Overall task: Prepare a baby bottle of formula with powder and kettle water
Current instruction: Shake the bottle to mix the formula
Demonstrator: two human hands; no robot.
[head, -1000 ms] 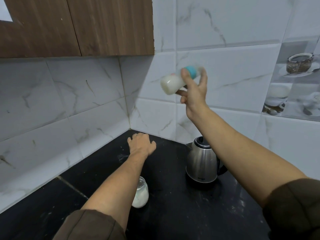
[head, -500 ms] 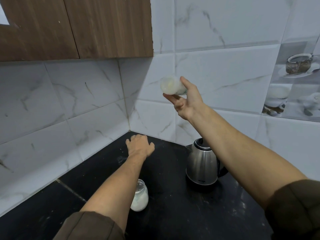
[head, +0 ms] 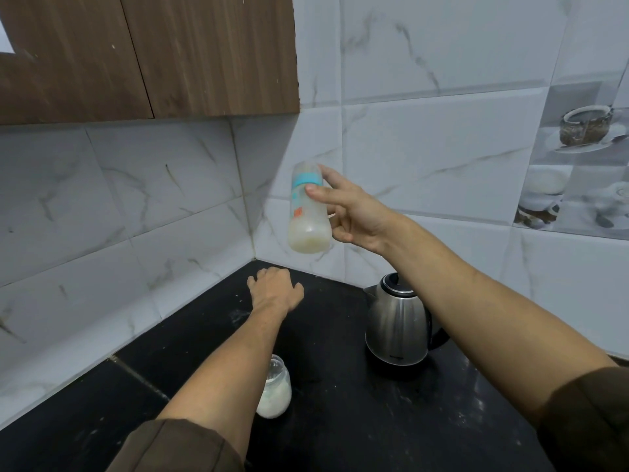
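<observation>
My right hand (head: 350,212) holds the baby bottle (head: 308,209) up in the air near the wall corner. The bottle stands nearly upright, teal ring and cap on top, milky liquid in its lower part. My left hand (head: 275,292) rests palm down on the black counter (head: 340,420) below it, fingers loosely curled, holding nothing. A glass jar of white powder (head: 276,390) stands by my left forearm, which hides part of it. The steel kettle (head: 396,327) sits on the counter under my right forearm, lid closed.
White marble tiles cover both walls around the corner. A wooden cabinet (head: 146,56) hangs above at the left. Picture tiles with cups (head: 585,165) are on the right wall. Powder specks dot the counter.
My right hand has swung the bottle from lying sideways, through a tilt with its base toward me, to nearly upright and slightly lower. My left hand stays on the counter.
</observation>
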